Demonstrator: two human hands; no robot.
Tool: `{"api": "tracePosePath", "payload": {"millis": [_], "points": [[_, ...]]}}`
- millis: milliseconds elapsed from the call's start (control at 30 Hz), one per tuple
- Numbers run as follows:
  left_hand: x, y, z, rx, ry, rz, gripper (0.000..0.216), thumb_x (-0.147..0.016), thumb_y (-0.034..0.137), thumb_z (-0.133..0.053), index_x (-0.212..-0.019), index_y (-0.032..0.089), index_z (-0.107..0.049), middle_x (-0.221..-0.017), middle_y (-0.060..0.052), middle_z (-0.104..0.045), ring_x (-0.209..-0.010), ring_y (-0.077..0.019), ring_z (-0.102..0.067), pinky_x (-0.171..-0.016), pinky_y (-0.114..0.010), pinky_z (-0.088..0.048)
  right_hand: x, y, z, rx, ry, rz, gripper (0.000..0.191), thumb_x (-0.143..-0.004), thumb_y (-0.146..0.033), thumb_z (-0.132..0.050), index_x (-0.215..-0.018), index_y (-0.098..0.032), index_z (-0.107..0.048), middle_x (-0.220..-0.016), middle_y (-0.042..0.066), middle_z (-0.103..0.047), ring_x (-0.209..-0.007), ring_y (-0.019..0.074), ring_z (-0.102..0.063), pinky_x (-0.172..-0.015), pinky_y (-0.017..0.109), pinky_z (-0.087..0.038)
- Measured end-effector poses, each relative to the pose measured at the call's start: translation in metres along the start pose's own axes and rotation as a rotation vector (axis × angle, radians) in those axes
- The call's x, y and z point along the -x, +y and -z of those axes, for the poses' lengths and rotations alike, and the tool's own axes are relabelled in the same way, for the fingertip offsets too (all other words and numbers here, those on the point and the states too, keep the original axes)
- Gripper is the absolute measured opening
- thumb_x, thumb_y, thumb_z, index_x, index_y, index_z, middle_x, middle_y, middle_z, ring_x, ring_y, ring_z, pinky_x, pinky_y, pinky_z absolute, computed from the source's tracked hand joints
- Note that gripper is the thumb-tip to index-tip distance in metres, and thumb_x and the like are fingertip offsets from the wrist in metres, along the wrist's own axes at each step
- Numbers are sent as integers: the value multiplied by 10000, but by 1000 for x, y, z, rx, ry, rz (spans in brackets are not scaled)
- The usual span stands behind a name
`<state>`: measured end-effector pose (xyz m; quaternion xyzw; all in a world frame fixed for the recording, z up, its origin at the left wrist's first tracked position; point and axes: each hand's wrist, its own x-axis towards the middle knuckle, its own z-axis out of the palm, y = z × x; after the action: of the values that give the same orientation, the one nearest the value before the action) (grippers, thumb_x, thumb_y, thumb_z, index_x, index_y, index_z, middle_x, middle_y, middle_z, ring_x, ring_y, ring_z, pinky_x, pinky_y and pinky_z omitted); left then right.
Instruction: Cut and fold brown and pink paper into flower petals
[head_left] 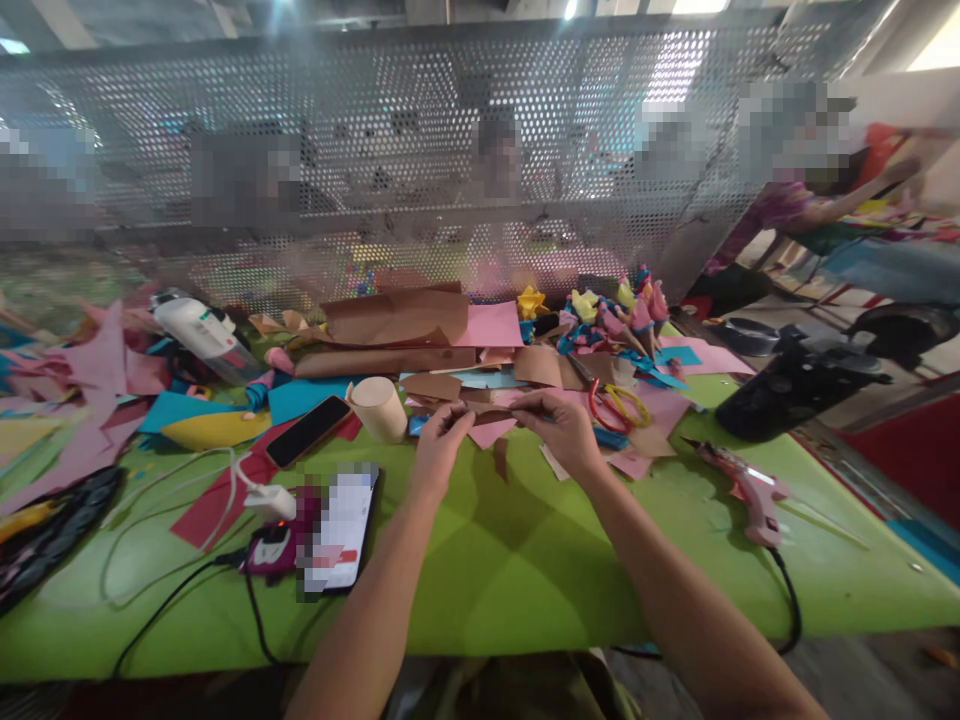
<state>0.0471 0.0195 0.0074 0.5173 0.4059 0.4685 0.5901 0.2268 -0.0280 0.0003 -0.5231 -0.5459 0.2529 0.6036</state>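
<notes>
Between my two hands a small strip of brown paper [493,413] is stretched above the green table. My left hand [444,440] pinches its left end, and my right hand [559,428] pinches the other end. Just below hangs or lies a darker brown paper piece [501,460]; I cannot tell whether it is joined to the strip. Left of my left hand stands a cream paper roll [379,408]. Beyond my right hand lie scissors with red and yellow handles [626,405] on paper scraps.
A pink glue gun [750,490] and a black bottle [795,385] lie on the right. Two phones [309,432], a purple power strip [281,550] and cables are on the left. Folded paper flowers [615,310] and brown sheets [397,318] line the back, before a perforated metal panel [420,120].
</notes>
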Motion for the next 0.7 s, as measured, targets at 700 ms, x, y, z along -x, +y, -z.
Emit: {"api": "tracePosePath", "payload": {"millis": [700], "points": [[-3,0,2,107,-13,193,388,-506,467,-865,-684,171,-688,-604,28,-579,-504,-60,-374,-453,-195,-214,-2,4,-1,-173,-71,-109,223,-721,-385,-776,-853,-205,-773,-827,42,-757,-742,182,-691,-698,314,-567]]}}
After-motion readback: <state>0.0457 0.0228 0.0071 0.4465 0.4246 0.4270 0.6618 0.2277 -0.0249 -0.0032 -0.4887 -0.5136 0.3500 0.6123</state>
